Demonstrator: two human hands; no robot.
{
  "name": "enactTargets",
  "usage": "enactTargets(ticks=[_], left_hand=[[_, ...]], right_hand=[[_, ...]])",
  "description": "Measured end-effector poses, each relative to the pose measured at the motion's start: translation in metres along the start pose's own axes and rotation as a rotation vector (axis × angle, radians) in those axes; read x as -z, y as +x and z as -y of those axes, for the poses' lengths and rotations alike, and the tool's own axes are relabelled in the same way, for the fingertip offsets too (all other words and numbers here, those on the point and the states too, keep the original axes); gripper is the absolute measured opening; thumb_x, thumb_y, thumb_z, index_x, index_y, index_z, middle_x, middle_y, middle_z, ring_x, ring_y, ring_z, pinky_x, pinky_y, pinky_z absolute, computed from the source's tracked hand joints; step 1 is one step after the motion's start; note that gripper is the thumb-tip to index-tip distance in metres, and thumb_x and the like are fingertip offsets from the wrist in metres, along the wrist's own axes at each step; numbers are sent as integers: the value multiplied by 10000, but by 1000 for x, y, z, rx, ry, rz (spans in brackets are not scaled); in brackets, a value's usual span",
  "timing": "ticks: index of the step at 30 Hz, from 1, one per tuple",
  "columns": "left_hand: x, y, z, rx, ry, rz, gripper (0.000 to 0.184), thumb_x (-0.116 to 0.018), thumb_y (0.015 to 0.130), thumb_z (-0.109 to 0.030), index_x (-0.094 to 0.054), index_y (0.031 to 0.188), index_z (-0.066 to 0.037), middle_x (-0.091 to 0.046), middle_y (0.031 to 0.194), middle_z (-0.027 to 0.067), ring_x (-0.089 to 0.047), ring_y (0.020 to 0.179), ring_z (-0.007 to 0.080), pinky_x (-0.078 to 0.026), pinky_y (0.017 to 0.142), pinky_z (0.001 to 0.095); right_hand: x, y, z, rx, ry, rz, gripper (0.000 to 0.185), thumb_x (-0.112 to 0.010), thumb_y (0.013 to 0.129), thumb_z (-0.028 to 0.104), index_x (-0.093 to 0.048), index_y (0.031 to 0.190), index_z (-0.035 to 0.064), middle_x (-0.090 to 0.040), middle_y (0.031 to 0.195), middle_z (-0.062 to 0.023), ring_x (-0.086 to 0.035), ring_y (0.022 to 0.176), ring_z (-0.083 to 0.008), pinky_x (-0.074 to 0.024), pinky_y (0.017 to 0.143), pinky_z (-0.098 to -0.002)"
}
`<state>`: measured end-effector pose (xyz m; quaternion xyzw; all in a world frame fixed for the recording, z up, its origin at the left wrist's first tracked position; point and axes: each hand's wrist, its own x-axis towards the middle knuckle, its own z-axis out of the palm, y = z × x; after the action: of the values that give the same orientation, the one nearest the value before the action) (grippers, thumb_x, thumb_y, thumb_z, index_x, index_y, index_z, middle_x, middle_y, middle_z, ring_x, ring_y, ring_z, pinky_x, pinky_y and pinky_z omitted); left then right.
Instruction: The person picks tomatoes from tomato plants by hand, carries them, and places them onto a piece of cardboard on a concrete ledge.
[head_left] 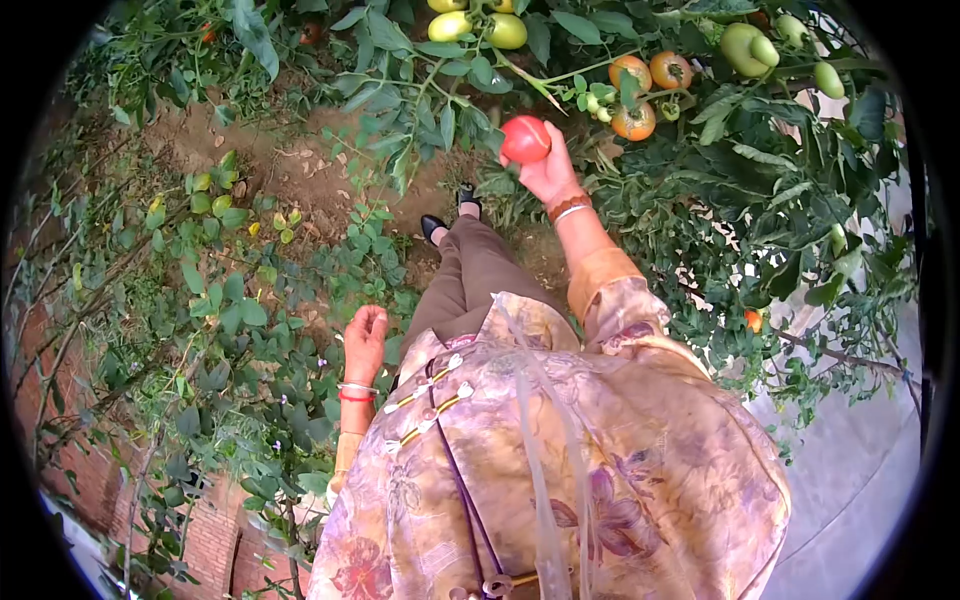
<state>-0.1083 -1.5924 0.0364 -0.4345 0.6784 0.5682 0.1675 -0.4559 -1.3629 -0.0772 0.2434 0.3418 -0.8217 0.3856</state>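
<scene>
A ripe red tomato [526, 139] with a pale streak of shine or cracking sits in my right hand [552, 178], whose fingers wrap round it from below and behind. Just beyond and to the right, orange tomatoes [633, 122] hang in a cluster on the vine. Green tomatoes [507, 31] hang above at the top edge. My left hand [364, 343] is lowered by my left hip, its fingers curled in with nothing visible in them. Low leafy plants are beside it.
Dense tomato foliage [720, 220] crowds the right side, with large green tomatoes [747, 50] at upper right. Bare soil [300, 180] shows ahead of my shoes [434, 228]. Leafy stems spread on the left above brick paving [205, 540]. Pale sheeting [850, 450] lies at lower right.
</scene>
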Motion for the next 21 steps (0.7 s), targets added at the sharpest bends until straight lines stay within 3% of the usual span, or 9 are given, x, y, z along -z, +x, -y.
enactTargets(ticks=[1,4,7,10,12,15,18,20,21], left_hand=[[-2,7,-3,-62,-10,14,145,-585,944,-170,-605,943,-27,-604,770,-7,-515,696,77,-452,643,254],[-13,22,-60,-139,-70,79,159,-575,951,-176,-604,944,-20,-617,772,4,-537,693,87,-461,649,260],[-32,32,-117,-186,-125,212,232,-512,991,-247,-603,990,-34,-643,831,28,-584,716,106,-495,659,268],[-49,40,-160,-40,-365,457,379,-427,1021,-387,-578,1112,-52,-655,948,60,-628,786,140,-528,712,280],[-61,28,-190,119,-746,634,573,-334,1015,-539,-525,1261,-57,-641,1145,106,-662,959,210,-559,837,346],[-68,32,-202,181,-1148,618,526,-378,1013,-491,-527,1257,-50,-623,1190,137,-625,1089,276,-531,930,453],[-54,23,-209,210,-1251,707,517,-397,996,-480,-531,1248,-49,-618,1195,149,-625,1080,293,-543,898,454],[-43,22,-210,164,-1271,804,531,-424,967,-488,-537,1230,-41,-606,1193,163,-620,1056,330,-553,845,483],[-37,20,-213,90,-1301,788,512,-452,947,-482,-543,1201,-47,-585,1183,157,-600,1051,348,-552,818,493]], right_hand=[[-10,-18,2,-104,51,-61,569,-514,932,515,-502,1249,43,-603,1176,-203,-640,980,-394,-569,794,-446],[-26,-62,4,-165,-77,146,583,-572,922,474,-471,1321,62,-591,1211,-172,-626,1061,-339,-558,850,-415],[-69,-113,5,-3,-406,219,612,-643,898,372,-423,1389,81,-563,1254,-87,-598,1108,-209,-506,947,-373],[-114,-147,8,326,-989,309,757,-788,752,268,-421,1390,92,-573,1232,-94,-588,1089,-210,-467,970,-322],[-138,-165,5,563,-1303,399,824,-826,663,247,-436,1373,91,-535,1285,-161,-541,1192,-304,-436,1033,-405],[-155,-170,10,846,-1447,676,793,-811,674,249,-453,1365,95,-467,1373,-151,-477,1268,-332,-407,1064,-422],[-164,-184,27,875,-1344,680,727,-783,702,216,-474,1347,87,-474,1363,-146,-491,1254,-328,-408,1065,-414],[-156,-186,46,852,-1318,433,497,-709,781,143,-565,1249,57,-530,1299,-142,-542,1190,-294,-441,1032,-382],[-135,-170,45,789,-1108,247,370,-661,842,102,-586,1198,39,-593,1207,-109,-587,1115,-219,-480,970,-335]])
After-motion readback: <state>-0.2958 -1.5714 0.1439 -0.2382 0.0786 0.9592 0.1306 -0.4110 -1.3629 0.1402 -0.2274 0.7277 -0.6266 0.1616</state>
